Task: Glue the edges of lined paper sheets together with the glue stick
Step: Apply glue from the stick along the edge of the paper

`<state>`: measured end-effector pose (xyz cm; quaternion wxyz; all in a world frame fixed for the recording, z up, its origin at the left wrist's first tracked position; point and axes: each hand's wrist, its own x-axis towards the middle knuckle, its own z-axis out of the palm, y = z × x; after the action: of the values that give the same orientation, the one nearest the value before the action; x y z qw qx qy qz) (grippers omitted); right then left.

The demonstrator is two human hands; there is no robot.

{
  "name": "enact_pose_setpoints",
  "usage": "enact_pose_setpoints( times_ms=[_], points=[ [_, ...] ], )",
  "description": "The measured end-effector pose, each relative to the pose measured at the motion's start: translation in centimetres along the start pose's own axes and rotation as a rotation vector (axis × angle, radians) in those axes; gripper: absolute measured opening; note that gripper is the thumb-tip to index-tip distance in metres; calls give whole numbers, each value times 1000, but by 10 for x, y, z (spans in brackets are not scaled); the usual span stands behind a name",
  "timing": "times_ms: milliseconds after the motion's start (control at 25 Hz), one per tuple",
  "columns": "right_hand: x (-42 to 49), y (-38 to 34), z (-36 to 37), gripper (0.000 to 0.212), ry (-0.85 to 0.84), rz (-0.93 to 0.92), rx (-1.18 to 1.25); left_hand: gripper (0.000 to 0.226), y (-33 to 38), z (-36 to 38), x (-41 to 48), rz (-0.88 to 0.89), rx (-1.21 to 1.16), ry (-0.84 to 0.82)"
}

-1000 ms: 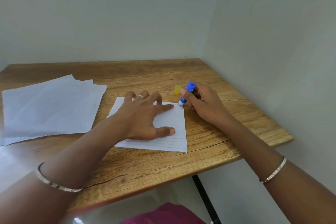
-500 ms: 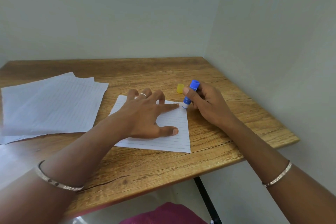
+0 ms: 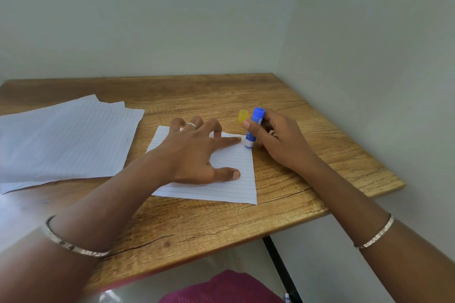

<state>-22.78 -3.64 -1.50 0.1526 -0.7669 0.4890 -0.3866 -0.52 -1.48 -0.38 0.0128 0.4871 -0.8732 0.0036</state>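
A small lined paper sheet (image 3: 231, 187) lies on the wooden table (image 3: 307, 179). My left hand (image 3: 197, 152) rests flat on it with fingers spread, the index finger pointing to its far right corner. My right hand (image 3: 275, 140) grips a blue glue stick (image 3: 254, 125), held nearly upright with its white tip down on that far right corner of the sheet. The yellow cap (image 3: 243, 115) of the glue stick stands on the table just behind it.
A stack of larger lined sheets (image 3: 64, 140) lies at the left of the table. Walls close off the back and right. The table's right edge is near my right forearm. A magenta cloth (image 3: 221, 288) shows below the front edge.
The glue stick's tip has stayed at the sheet's far right corner, shifting only slightly. My left hand keeps pressing the sheet. The view moved a little.
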Motion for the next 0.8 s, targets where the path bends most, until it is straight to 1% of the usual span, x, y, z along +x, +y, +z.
enact_pose_setpoints(
  times_ms=[80, 120, 200, 280, 360, 440, 520, 600, 640, 720, 800],
  points=[
    [2, -2, 0, 30, 67, -4, -7, 94, 0, 0, 0, -2, -4, 0],
    [1, 0, -1, 31, 63, 2, 27, 94, 0, 0, 0, -3, -6, 0],
    [-8, -1, -3, 32, -22, -3, 91, 94, 1, -1, 0, -4, -3, 0],
    [-13, -5, -3, 32, -82, -45, 71, 95, 1, -1, 0, -7, 1, -2],
    [-10, -8, -1, 31, -22, -77, -12, 95, 1, -1, 0, -8, -3, -5],
    [-7, -6, -1, 30, 30, -70, 1, 95, 0, 0, 0, -7, -8, -3],
    [-12, -4, -4, 31, -4, -47, 71, 94, 1, 0, 0, -8, -4, -3],
    [-17, -4, -5, 31, -72, -54, 77, 95, 1, -1, 0, -14, -4, -6],
    [-18, -5, -4, 30, -70, -62, 56, 95, 1, -1, 0, -16, -5, -5],
    [-14, -7, -3, 29, 1, -61, 9, 94, 0, -1, 1, -14, -7, 3],
    [-15, -9, -5, 28, 35, -43, 42, 94, 0, 0, 0, -10, -8, 2]
  ],
)
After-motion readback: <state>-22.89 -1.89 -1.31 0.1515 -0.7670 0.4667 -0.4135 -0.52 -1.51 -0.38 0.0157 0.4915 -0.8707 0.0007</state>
